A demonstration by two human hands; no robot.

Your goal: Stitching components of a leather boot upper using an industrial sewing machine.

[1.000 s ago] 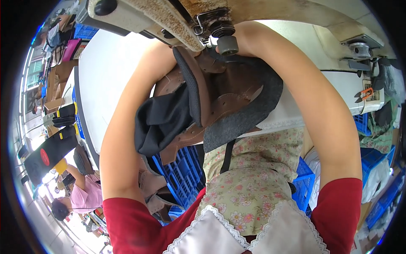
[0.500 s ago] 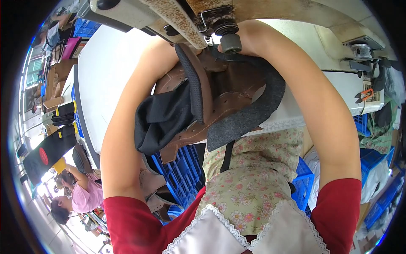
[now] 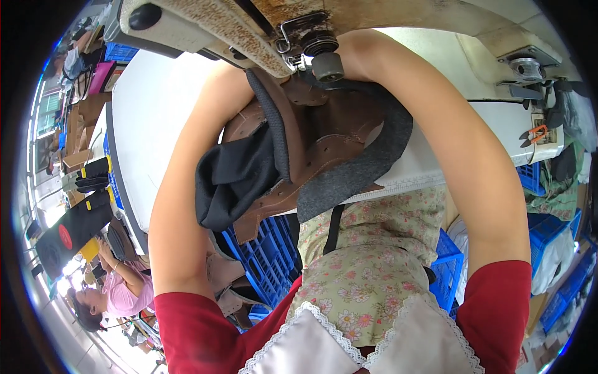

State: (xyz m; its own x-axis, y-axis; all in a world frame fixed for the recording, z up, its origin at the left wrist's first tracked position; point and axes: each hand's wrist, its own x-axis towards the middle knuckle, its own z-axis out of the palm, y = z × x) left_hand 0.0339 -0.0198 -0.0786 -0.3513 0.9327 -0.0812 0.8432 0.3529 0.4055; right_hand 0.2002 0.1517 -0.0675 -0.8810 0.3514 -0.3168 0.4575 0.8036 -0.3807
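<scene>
The brown piece (image 3: 333,149) is on the white table (image 3: 149,118), under the head of the sewing machine (image 3: 423,15), with its lower tab hanging past the near edge above a blue crate (image 3: 265,255). Compared with a second ago, the piece lies almost as it did; the whole view has slipped slightly left, so the machine, the roller (image 3: 327,67) and the orange snips (image 3: 536,134) all appear a little further that way. The grey strip (image 3: 367,177) swung slightly outward half a second ago and now curves back nearer to its first line, its free end over the floral cloth (image 3: 367,262) on the person's lap. The black cloth (image 3: 237,181) stays bunched beside the left forearm. Both arms keep their ring around the work. The left hand (image 3: 282,80) is mostly hidden behind the piece, and the right hand (image 3: 352,57) is beside the roller, its fingers covered; whether either hand's fingers are spread, pressed together or pinching cannot be told. At far left, a co-worker (image 3: 128,293) in pink now has a bent forearm raised toward something yellow (image 3: 89,249).
</scene>
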